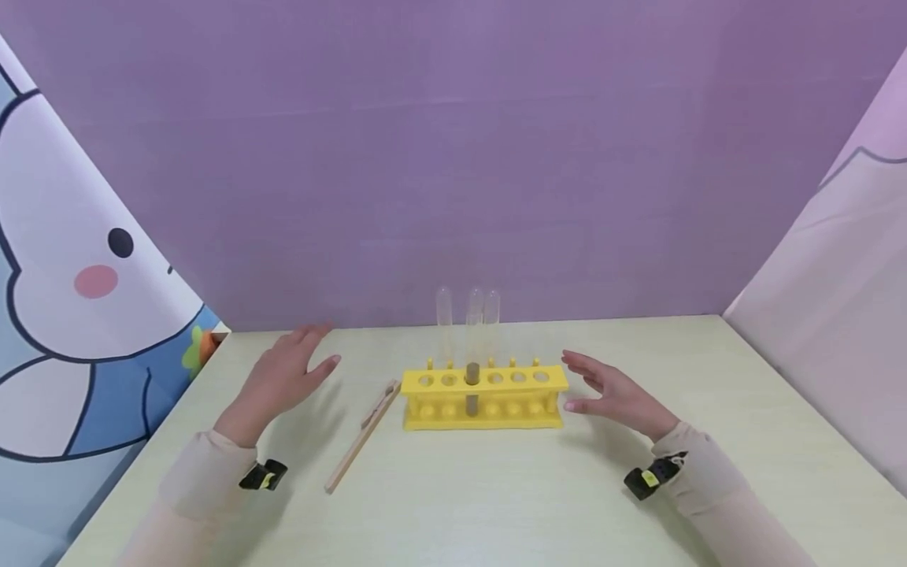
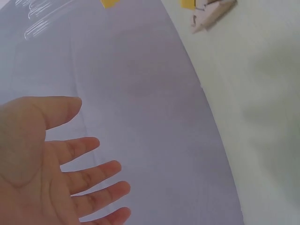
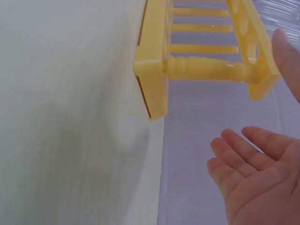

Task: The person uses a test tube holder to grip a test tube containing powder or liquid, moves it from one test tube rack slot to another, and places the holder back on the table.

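Observation:
A yellow test tube rack (image 1: 484,423) stands in the middle of the table. Three clear test tubes (image 1: 444,311) are upside down on its back pegs. One hole holds an upright grey-brown cylinder (image 1: 472,375), its exact kind unclear. My right hand (image 1: 620,398) is held beside the rack's right end, thumb and fingers apart, nothing between them; the right wrist view shows the rack's end post (image 3: 206,69) near that thumb. Left of the rack lies a wooden test tube holder (image 1: 363,437). My left hand (image 2: 51,159) hovers further left, fingers spread and holding nothing.
The pale table (image 1: 453,504) ends at a purple backdrop (image 1: 453,173) behind the rack. A cartoon-printed panel (image 1: 57,339) borders the left side, and a pale pink panel (image 1: 836,315) the right. Each wrist wears a small black camera (image 1: 264,475).

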The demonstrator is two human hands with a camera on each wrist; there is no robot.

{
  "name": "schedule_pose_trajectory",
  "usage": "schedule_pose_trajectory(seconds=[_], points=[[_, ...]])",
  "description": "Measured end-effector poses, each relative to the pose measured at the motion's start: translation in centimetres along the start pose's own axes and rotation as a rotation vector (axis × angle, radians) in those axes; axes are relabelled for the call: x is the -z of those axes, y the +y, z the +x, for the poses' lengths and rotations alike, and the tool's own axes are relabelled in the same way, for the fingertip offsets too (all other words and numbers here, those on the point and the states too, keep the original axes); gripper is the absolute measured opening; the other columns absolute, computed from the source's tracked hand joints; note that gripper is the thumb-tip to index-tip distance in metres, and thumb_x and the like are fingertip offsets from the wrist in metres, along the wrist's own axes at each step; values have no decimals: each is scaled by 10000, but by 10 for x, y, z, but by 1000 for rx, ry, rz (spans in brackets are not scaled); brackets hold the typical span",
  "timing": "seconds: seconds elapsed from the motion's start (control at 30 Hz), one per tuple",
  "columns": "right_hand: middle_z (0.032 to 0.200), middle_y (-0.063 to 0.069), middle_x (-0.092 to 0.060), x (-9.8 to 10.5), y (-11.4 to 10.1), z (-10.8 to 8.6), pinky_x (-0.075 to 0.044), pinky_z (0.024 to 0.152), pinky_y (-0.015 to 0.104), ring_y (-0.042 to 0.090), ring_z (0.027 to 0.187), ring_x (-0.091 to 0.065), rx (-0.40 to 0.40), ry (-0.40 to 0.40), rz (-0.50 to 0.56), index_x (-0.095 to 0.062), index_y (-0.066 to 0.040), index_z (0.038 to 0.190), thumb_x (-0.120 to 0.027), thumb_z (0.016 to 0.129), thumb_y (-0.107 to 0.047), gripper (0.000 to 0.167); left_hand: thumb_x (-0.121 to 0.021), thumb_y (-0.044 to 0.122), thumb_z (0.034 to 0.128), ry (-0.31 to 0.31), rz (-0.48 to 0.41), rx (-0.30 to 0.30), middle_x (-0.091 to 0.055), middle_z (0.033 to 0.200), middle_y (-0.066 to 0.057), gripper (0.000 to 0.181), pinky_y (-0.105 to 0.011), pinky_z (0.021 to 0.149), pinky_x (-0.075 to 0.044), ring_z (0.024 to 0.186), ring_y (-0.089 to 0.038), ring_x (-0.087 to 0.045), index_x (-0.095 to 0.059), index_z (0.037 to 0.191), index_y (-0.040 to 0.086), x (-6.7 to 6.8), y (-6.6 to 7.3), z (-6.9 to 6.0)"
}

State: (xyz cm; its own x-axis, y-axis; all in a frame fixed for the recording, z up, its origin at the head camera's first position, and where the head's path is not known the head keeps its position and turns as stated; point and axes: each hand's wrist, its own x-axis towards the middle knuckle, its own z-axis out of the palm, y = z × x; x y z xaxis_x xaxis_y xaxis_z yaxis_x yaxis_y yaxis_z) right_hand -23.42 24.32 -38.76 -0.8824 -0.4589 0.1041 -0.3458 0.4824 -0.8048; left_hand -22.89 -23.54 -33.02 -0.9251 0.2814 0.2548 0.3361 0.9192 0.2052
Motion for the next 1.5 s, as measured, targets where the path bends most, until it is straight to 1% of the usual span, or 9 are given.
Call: schedule_pose_trajectory(seconds=[0.13,0.23,0.37,0.5,0.73,0.93,1.13,1.27,1.5], points=[[1479,228,-304,-5,-1,3,-244,1070,518,422,1353,-278,-12,-5,15,-267,1,1454,-741,816,-201,819,-535,299,955,-7,-9,-6,-412,1386,-267,559,-615,951,-345,1226,-480,-403,-384,1393,-13,-2,3,-1],[1466,241,-318,-8,-1,5,-292,1049,518,437,1328,-318,-51,-5,42,-282,24,1440,-742,815,-197,807,-538,296,954,-8,-12,-10,-441,1359,-272,543,-613,929,-360,1196,-482,-432,-406,1382,-11,-4,5,0],[1383,237,-428,-13,-1,8,-396,993,473,422,1258,-429,-104,-8,128,-320,51,1409,-727,829,-166,741,-532,300,957,-32,-39,-4,-455,1348,-266,535,-608,926,-365,1189,-473,-442,-412,1382,-2,-8,7,-1],[1270,188,-532,-18,-1,9,-459,923,418,361,1170,-519,-133,15,172,-394,30,1364,-719,837,-174,652,-523,319,962,-62,-67,-4,-449,1363,-253,546,-602,931,-368,1204,-463,-439,-399,1393,7,-13,9,-2],[1165,118,-595,-23,-3,12,-411,846,381,276,1041,-556,-156,85,96,-510,-9,1243,-746,807,-179,524,-516,327,961,-73,-80,6,-489,1341,-238,542,-570,920,-399,1180,-429,-490,-412,1385,6,-22,15,-2],[1156,111,-598,-25,-3,15,-410,843,369,264,1018,-553,-183,103,84,-533,-14,1213,-743,806,-158,481,-523,333,956,-77,-92,31,-590,1229,-197,515,-530,826,-461,1054,-363,-591,-452,1358,19,-26,22,-2],[1195,128,-592,-28,-5,16,-446,854,358,258,1013,-552,-197,97,83,-537,-1,1230,-724,823,-147,471,-529,334,951,-125,-96,42,-646,1137,-155,474,-463,746,-487,947,-315,-634,-493,1328,48,-31,30,1],[1203,136,-590,-30,-6,16,-461,849,333,248,1013,-547,-190,100,73,-536,8,1243,-710,834,-134,467,-541,331,948,-156,-89,58,-654,1125,-134,452,-419,699,-492,893,-275,-646,-511,1310,62,-34,35,3],[1204,163,-588,-33,-9,16,-478,828,316,237,995,-555,-178,102,85,-522,39,1260,-704,842,-119,483,-568,331,935,-208,-60,82,-665,1091,-115,419,-424,710,-501,887,-267,-646,-553,1248,53,-40,39,1]])
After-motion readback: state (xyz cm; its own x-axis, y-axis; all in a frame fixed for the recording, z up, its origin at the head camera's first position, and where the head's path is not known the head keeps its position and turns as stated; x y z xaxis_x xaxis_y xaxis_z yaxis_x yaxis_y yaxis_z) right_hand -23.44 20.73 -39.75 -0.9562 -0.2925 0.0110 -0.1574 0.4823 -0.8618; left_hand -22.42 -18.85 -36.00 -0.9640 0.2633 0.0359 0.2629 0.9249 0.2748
